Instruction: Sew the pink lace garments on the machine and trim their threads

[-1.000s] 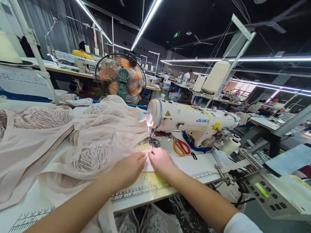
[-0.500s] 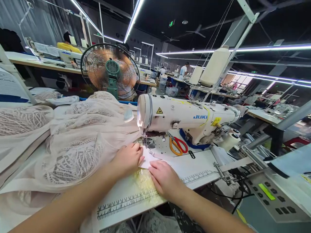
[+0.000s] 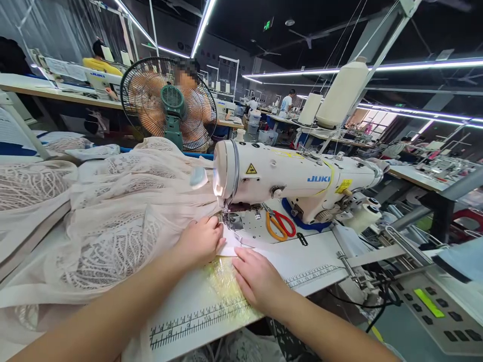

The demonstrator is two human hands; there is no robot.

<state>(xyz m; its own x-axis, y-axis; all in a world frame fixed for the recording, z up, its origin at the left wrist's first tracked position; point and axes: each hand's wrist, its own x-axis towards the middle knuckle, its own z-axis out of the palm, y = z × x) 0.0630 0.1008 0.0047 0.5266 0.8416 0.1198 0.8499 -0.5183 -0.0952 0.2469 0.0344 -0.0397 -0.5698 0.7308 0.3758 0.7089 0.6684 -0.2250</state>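
My left hand point(image 3: 202, 240) lies just left of the needle area, its fingers curled down on white fabric point(image 3: 228, 248). The right hand point(image 3: 260, 279) is lower and to the right, fingers together, with its fingertips at the fabric's near edge. Both hands appear to grip this strip, which runs up to the presser foot point(image 3: 226, 216) of a white sewing machine point(image 3: 279, 171). What lies beneath the fingers is hidden. A shiny yellowish patch point(image 3: 222, 281) covers the table below the fabric. Pale lace garments point(image 3: 109, 246) spread beside my left arm.
Orange-and-red scissors point(image 3: 278, 224) and a small black blade point(image 3: 302, 239) lie right of the needle. A ruler tape point(image 3: 188, 322) follows the table's front edge. Behind stand a fan point(image 3: 172, 100) and thread cones point(image 3: 341, 95). A control panel point(image 3: 433, 306) is at right.
The view has shifted slightly, so the machine sits a little further right in the picture. Both hands keep nearly the same places, and less white fabric shows between them.
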